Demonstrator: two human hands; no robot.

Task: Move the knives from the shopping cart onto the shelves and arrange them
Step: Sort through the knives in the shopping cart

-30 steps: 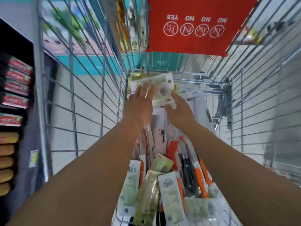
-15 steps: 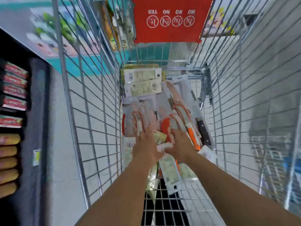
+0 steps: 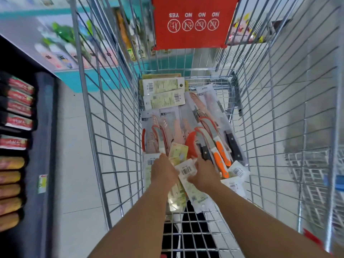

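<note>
From the head camera, both arms reach down into the shopping cart (image 3: 111, 146). The left hand (image 3: 163, 172) rests on a packaged knife (image 3: 149, 174) at about seven o'clock in the pile; its grip looks curled, but on what I cannot tell. The right hand (image 3: 204, 174) pinches a white barcoded pack (image 3: 187, 170) at six o'clock. Orange-handled knives (image 3: 220, 157) lie just beside it at four o'clock. A red sign (image 3: 193, 21) hangs at twelve.

Bright, even light; wide-angle bending and soft blur toward the edges.
</note>
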